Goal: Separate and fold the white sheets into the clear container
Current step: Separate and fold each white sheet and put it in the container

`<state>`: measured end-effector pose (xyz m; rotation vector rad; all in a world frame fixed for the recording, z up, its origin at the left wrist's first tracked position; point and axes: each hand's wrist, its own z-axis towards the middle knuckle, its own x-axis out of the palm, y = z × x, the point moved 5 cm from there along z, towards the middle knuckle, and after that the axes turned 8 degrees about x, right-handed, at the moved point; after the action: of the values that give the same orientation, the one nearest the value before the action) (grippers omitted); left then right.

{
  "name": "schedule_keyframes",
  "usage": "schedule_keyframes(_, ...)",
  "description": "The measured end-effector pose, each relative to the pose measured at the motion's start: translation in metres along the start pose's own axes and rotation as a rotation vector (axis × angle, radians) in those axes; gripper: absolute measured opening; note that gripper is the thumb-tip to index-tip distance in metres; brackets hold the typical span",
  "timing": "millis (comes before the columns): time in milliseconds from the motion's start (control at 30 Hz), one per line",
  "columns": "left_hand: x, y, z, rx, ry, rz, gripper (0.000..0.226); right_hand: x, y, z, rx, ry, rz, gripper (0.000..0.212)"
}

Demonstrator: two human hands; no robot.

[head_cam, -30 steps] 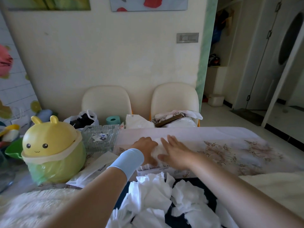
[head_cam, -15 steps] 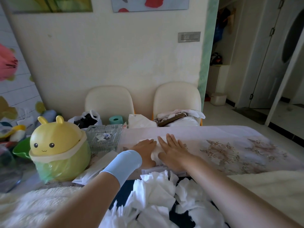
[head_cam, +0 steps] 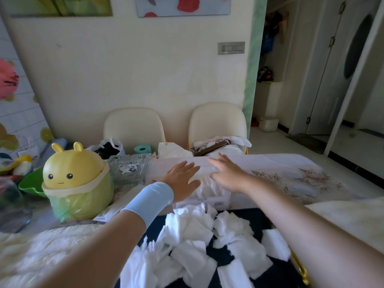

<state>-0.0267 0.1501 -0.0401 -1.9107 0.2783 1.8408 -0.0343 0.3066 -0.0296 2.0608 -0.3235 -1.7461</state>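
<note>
a: state of the hands?
b: left hand (head_cam: pixel 182 176) and right hand (head_cam: pixel 226 173) are flat with fingers straight, side by side but apart, over the white sheet (head_cam: pixel 207 187) in the clear container (head_cam: pixel 216 201) on the bench (head_cam: pixel 291 173). the right hand is blurred, so its contact cannot be confirmed.
a: change from half a second ago?
b: the left fingers were curled and are now extended. both hands sit farther out. judgement: this sheet is seated. the loose pile (head_cam: pixel 193 231) on the near side is not yet folded.

One camera on the person's head looks forward and down, close over the worktop (head_cam: pixel 280 169), toward the wall (head_cam: pixel 145 69).
</note>
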Motion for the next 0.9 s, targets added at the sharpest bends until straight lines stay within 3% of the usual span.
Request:
schedule_keyframes(167,-0.019,-0.059,-0.025,0.009,0.016,-0.055,0.053,-0.017,-0.025,-0.049,-0.025,0.006,0.105,0.048)
schedule_keyframes(267,-0.011,-0.095,-0.042,0.023,0.057,-0.089,0.049,-0.019,-0.043,-0.078,0.031,0.016,-0.032,0.030)
schedule_keyframes(433,0.014,-0.149,-0.066,0.106,0.191,-0.069,0.052,-0.014,-0.058,-0.130,0.129,0.144,-0.386,0.019)
schedule_keyframes(567,0.047,-0.148,-0.082,0.039,0.345,0.002,0.072,0.002,-0.054,-0.153,0.149,0.113,-0.722,0.047)
schedule_keyframes(667,0.053,-0.142,-0.093,0.019,0.309,-0.053,0.072,0.008,-0.058,-0.156,0.200,0.114,-0.857,0.067)
schedule_keyframes(800,0.044,-0.142,-0.101,0.034,0.163,-0.133,0.066,-0.006,-0.055,-0.158,0.127,0.004,-0.710,0.039)
schedule_keyframes(900,0.029,-0.140,-0.101,0.030,-0.068,-0.345,0.051,-0.026,-0.048,-0.161,0.097,-0.077,-0.340,0.033)
